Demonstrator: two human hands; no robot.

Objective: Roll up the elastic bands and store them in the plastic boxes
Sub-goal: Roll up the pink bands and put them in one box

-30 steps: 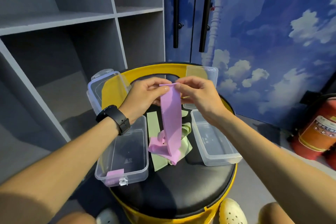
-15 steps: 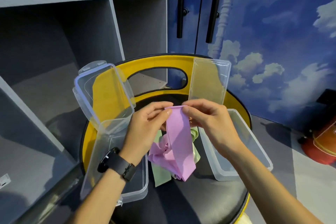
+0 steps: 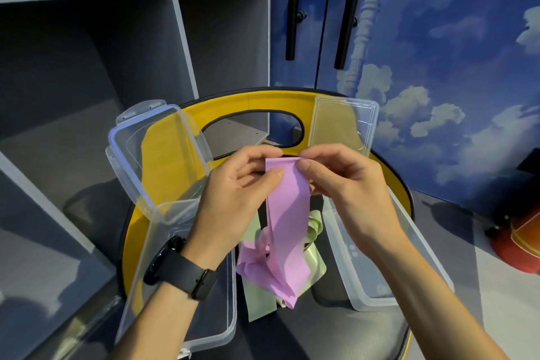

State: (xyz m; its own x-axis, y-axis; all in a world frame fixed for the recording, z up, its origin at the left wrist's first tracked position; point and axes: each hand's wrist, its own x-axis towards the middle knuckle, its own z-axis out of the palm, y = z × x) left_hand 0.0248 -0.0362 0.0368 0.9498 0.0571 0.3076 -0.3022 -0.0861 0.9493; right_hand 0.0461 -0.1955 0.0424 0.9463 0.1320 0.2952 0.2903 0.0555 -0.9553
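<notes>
From the head view, I see the hands have come lower and closer than a moment ago, with the pink band (image 3: 287, 213) still held by its top edge. I think rolling is about to start.

My left hand (image 3: 236, 199) and right hand (image 3: 342, 187) both pinch that edge. The rest hangs onto the green band (image 3: 257, 298) between the two boxes (image 3: 380, 272).

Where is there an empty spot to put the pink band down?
The right box looks empty. The black seat is bare in front of the bands. Between the boxes it is crowded: pink band and green band are heaped there.
</notes>
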